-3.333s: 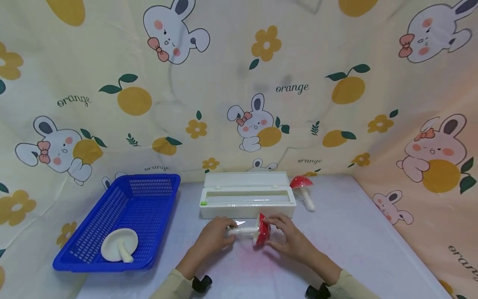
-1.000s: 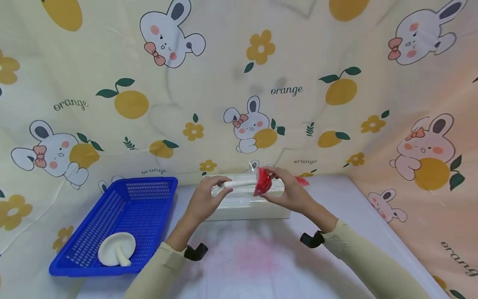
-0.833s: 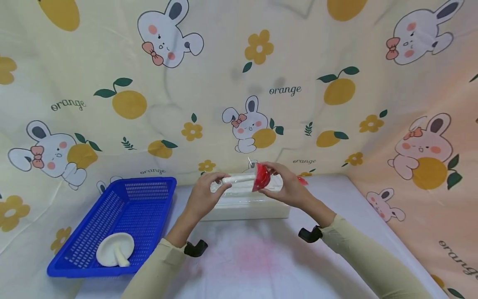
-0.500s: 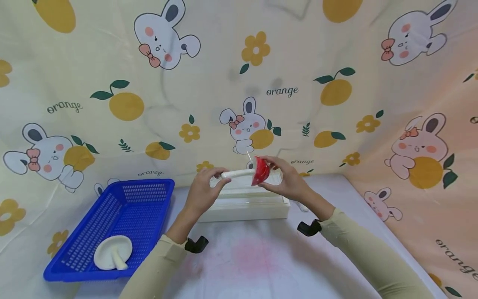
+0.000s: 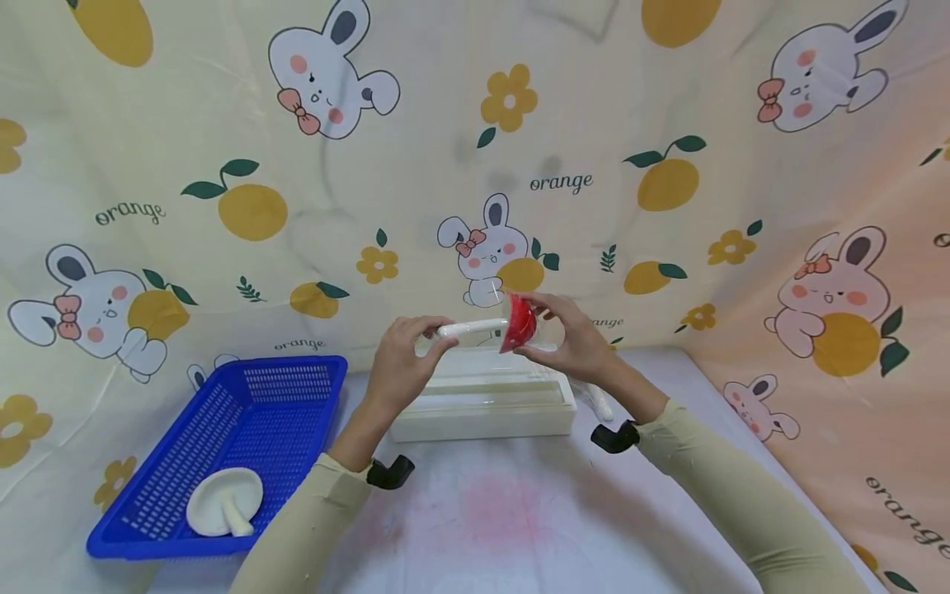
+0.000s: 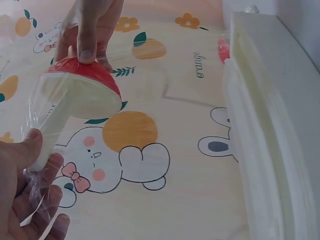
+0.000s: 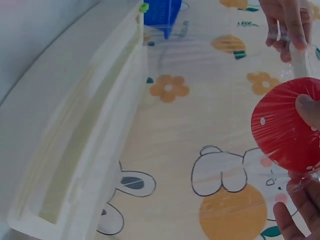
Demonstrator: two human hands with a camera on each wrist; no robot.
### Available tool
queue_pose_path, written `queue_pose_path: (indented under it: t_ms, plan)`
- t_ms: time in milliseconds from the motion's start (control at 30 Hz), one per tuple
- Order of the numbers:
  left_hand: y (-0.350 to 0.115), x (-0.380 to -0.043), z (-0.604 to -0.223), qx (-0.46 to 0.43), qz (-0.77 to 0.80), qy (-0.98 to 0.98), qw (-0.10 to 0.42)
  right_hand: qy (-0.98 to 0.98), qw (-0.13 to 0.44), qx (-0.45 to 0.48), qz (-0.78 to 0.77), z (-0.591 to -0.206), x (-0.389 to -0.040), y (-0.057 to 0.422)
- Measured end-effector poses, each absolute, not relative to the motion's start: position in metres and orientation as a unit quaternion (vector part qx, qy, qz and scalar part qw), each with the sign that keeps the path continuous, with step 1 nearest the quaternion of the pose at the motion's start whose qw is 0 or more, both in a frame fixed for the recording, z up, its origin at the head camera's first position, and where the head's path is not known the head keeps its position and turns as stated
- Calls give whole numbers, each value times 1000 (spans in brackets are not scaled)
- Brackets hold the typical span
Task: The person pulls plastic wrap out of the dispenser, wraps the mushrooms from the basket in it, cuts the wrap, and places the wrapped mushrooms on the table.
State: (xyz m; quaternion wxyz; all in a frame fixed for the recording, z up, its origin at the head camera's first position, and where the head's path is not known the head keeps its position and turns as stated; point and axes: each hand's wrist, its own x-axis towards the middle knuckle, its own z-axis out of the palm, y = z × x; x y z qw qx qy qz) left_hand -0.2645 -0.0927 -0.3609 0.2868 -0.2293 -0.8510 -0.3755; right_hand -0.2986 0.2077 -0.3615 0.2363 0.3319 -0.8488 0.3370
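Note:
A toy mushroom with a red cap point(image 5: 522, 323) and white stem point(image 5: 473, 327) is held up level above the white box, its cap to the right. Clear plastic film point(image 6: 37, 107) covers it, wrinkled tight over the cap in the right wrist view and bunched at the stem's end in the left wrist view. My left hand point(image 5: 401, 359) pinches the stem end between thumb and fingers. My right hand point(image 5: 573, 342) grips the cap from the right, thumb and fingers on its edges. Below stands a white film dispenser box point(image 5: 482, 417) with its lid raised.
At the left stands a blue basket point(image 5: 337, 404) with a white mushroom point(image 5: 225, 502) lying in it. Another mushroom point(image 5: 599, 403) lies right of the box, mostly hidden behind my right hand. A patterned cloth hangs behind the table point(image 5: 475, 528).
Both hands have raised the wrapped mushroom from the table in front of the box to above it, and it rises further in the last half second. The basket's mushroom stays put.

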Motion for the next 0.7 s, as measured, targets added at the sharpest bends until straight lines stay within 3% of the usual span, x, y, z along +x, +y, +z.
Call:
queue_pose_path:
  t_ms: [700]
  plan:
    - [-91,-264,-336,-242,-379,-839,307,-835,259,338,348,-336,-300,210]
